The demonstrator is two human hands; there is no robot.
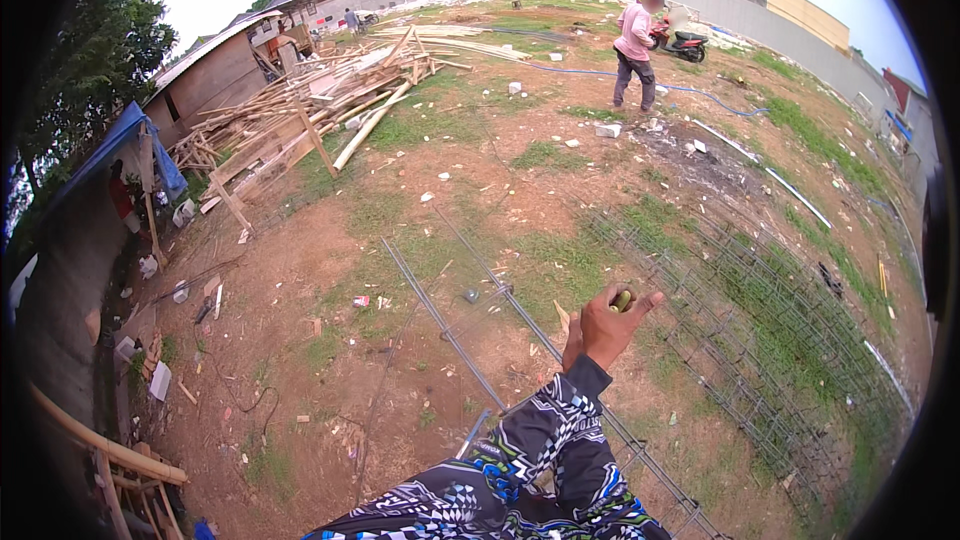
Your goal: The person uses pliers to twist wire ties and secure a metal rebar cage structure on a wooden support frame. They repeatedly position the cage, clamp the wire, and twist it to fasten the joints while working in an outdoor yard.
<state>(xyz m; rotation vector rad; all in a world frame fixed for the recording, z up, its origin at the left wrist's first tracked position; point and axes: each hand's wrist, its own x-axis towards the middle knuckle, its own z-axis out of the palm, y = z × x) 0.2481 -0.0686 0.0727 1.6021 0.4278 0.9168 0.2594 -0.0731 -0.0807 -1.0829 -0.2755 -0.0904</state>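
Note:
My left hand [607, 328] is raised in front of me, its back toward me and its thumb out to the right. Its curled fingers close on small, round, green objects [621, 301], too small to name surely. Close behind its wrist shows a strip of my right hand [572, 344]; the left hand and sleeve cover most of it, so its fingers cannot be made out. A pale, pointed piece [562, 317] shows just beyond it. Both forearms, in patterned dark sleeves [545, 430], cross near the lower middle. Below them lie long steel bars [440, 325] tied into a narrow frame.
Wire-tied rebar cages [760, 340] lie on grass at right. A pile of bamboo and timber [330, 105] fills the far left. A person in a pink shirt [635, 35] stands ahead, near a red motorbike [685, 44]. A bamboo pole [110, 437] juts in at lower left.

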